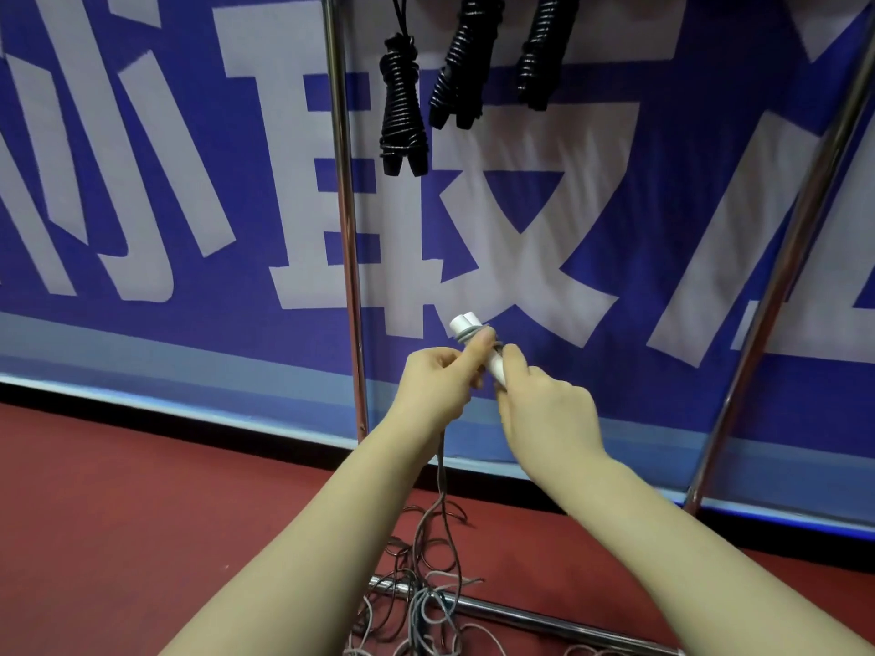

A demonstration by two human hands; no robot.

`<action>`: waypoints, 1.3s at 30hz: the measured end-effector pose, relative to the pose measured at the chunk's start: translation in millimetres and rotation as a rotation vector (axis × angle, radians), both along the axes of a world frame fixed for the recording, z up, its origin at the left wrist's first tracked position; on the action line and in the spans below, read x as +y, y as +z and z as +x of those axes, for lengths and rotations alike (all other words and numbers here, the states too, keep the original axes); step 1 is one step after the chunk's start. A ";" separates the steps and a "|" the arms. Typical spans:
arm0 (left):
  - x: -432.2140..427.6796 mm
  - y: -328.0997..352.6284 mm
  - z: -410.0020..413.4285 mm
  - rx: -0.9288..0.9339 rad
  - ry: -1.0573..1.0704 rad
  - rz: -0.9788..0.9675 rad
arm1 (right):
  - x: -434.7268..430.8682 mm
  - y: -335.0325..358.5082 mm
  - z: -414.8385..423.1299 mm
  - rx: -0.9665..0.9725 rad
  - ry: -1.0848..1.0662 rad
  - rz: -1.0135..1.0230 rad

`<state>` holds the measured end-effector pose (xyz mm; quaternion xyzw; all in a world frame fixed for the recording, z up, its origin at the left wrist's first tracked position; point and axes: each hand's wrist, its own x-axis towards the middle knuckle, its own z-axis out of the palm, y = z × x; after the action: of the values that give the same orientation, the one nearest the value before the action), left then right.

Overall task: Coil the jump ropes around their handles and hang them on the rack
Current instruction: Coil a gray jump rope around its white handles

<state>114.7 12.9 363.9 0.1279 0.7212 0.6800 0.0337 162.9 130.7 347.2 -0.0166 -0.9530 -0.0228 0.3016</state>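
Note:
Two white jump-rope handles [466,325] lie side by side, tips pointing up and away. My left hand [438,385] grips them from the left, thumb over a few turns of grey rope [473,334] near the tips. My right hand [544,404] holds their lower end, fingers curled around them. The rest of the grey rope [441,485] hangs from my hands to a loose tangle [426,603] on the floor. Three coiled black jump ropes [402,106] [461,63] [544,49] hang from the rack's top.
The chrome rack has a left upright [345,229], a slanted right upright [781,277] and a base bar [521,617] on the red floor. A blue banner with large white characters [165,158] covers the wall behind it.

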 end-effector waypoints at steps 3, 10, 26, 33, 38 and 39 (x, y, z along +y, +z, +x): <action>-8.5 0.5 -5.1 0.007 -0.079 0.066 | 7.7 16.9 5.6 -0.236 0.227 -0.743; -11.5 4.8 2.8 0.129 -0.329 0.131 | 13.6 33.1 19.6 -0.611 0.619 -1.738; -20.7 6.8 -6.1 -0.038 -0.113 0.068 | 18.0 24.4 4.2 -0.165 0.374 -1.144; -11.4 6.7 0.1 -0.215 -0.354 -0.002 | 20.0 15.4 5.2 -0.030 0.127 -0.542; -10.8 5.3 0.0 -0.066 -0.323 -0.096 | 15.9 17.1 8.0 -0.058 -0.006 -0.253; -9.1 5.5 2.0 -0.040 -0.307 -0.078 | 15.2 16.8 8.1 -0.051 -0.029 -0.206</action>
<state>116.7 3.8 369.4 0.2216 0.7183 0.6406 0.1567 171.0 145.9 364.0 -0.0606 -0.9573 0.0705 0.2736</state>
